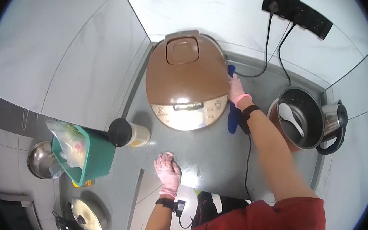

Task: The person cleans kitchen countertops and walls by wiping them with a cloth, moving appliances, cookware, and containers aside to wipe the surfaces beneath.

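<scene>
A brown rice cooker (189, 80) with its lid closed stands against the wall on the grey counter (206, 160). My right hand (237, 90), in a pink glove, is at the cooker's right side, on a blue cloth (233, 119); its fingers are closed round part of the cloth. My left hand (168, 172), also gloved in pink, rests near the counter's front edge with its fingers partly curled, and nothing can be seen in it. Left of the cooker is a jar (134, 134) with a black lid.
At the right, a dark inner pot (302, 118) holds a white rice paddle (291, 118), beside a steel kettle (334, 124). Cables hang from a black power strip (295, 13). On the left are a green bin (102, 151), a steel bowl (40, 159) and a lidded pan (89, 216).
</scene>
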`<state>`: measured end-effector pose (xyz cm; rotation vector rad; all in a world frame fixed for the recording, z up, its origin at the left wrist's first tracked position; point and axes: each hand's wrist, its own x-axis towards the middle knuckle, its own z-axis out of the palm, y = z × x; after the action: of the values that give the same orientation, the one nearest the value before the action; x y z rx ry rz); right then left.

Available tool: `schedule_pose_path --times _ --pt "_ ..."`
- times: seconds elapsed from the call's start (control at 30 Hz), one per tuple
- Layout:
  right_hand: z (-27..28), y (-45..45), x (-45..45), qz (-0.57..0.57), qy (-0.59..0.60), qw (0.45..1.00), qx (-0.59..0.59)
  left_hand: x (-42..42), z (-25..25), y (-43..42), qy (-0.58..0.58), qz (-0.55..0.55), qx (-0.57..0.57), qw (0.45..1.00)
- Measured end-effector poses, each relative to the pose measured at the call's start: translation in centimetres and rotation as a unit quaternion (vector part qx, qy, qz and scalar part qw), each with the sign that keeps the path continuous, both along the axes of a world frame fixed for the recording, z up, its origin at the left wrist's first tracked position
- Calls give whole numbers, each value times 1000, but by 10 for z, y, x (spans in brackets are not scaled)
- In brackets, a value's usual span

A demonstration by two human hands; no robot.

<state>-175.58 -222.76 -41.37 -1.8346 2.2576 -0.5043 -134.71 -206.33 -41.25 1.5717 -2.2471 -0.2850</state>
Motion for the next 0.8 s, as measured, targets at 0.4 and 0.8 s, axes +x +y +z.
schedule_pose_path --times 0.4,0.8 --pt "34 245 158 111 -8 993 -46 -2 -5 -3 0 -8 -53 999" --pt "128 418 116 -290 -256 887 -251 55 24 17 173 -149 74 971"
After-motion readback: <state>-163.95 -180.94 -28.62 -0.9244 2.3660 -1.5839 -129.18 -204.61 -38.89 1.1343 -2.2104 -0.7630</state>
